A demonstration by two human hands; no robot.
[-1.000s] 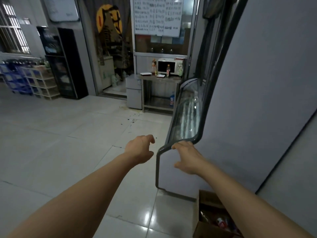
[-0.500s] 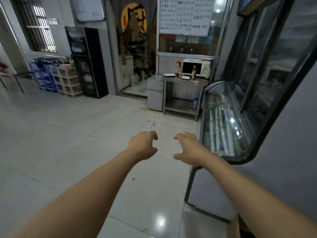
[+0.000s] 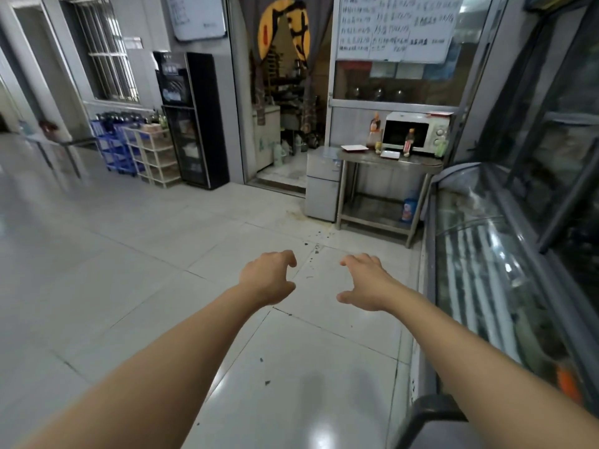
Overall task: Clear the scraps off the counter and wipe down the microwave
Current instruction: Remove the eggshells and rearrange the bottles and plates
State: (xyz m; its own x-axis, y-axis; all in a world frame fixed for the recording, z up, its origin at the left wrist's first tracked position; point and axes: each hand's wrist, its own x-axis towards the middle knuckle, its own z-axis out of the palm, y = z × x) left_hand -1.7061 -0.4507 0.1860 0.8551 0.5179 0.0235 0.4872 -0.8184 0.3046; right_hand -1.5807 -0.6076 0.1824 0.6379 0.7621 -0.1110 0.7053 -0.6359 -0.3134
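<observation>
Microwave (image 3: 416, 133) is sitting on the steel counter (image 3: 389, 160) across the room, well apart from both hands. Left hand (image 3: 269, 277) and right hand (image 3: 364, 281) are hanging forward, fingers loosely curled, holding nothing.

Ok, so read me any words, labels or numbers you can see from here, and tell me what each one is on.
None reads clearly enough to quote.
White handwritten sheets on the window above the microwave: rows of writing, too small and blurred.
Whiteboard on the left wall: faint marks, unreadable.
Yellow circle on the doorway curtain: large dark brush characters, not legible.
Bottle labels on the steel table: too small.
</observation>
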